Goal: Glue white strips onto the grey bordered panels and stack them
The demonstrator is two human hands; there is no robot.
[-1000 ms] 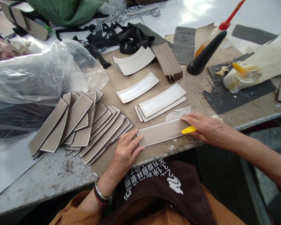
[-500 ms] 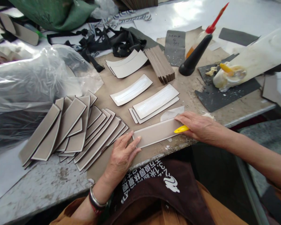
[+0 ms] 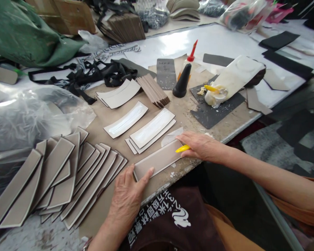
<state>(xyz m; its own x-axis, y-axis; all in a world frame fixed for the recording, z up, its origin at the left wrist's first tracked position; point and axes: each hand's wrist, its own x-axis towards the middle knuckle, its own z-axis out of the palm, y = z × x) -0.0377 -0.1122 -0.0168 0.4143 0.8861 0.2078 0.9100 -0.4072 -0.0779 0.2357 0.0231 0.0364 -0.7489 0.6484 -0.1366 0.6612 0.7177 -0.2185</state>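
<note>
A taupe strip with pale edges [image 3: 157,158] lies in front of me near the table's front edge. My left hand [image 3: 129,188] holds its left end, index finger at the far corner and thumb on the near edge. My right hand [image 3: 200,146] is closed on a tool with a tapered yellow handle [image 3: 182,149]; its working end is hidden in the palm. The fingertips of that hand touch the strip's right end. Just beyond lie stacked strips [image 3: 153,127] and a single strip [image 3: 125,119], both with wet white coating on top.
Fanned taupe strips [image 3: 54,164] cover the left, beside a clear plastic bag [image 3: 28,115]. Behind stand a strip bundle [image 3: 153,90], a black cone [image 3: 182,81] and a red-tipped bottle [image 3: 191,57]. A cut white jug [image 3: 238,76] with glue and a yellow stick lies to the right.
The camera view has shifted, bringing more of the table's far side into sight. My left thumb is spread wider along the strip's near edge; the right hand keeps its grip on the yellow-handled tool.
</note>
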